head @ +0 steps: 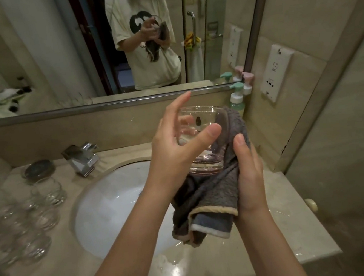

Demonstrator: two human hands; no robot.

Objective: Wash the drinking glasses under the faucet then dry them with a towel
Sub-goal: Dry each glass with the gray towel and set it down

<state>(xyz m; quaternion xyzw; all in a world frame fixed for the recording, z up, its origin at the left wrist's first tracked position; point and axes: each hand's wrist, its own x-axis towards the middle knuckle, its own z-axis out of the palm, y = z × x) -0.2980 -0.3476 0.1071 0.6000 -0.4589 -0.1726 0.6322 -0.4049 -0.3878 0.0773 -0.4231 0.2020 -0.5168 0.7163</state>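
Above the right side of the white sink (107, 202), my left hand (177, 142) grips a clear drinking glass (199, 122) with a small dark print, thumb across its front and fingers around the far side. A grey towel (213, 193) with cream edging wraps the glass's right side and base and hangs below. My right hand (248, 176) holds the towel against the glass, thumb pointing up. The chrome faucet (82, 157) stands at the back left of the basin; no water runs from it.
Several clear glasses (47, 192) stand on the beige counter (287, 228) left of the sink, beside a round soap dish (38, 167). Pump bottles (237, 96) sit in the back right corner. A mirror (56, 61) covers the wall; water puddles lie on the counter's front.
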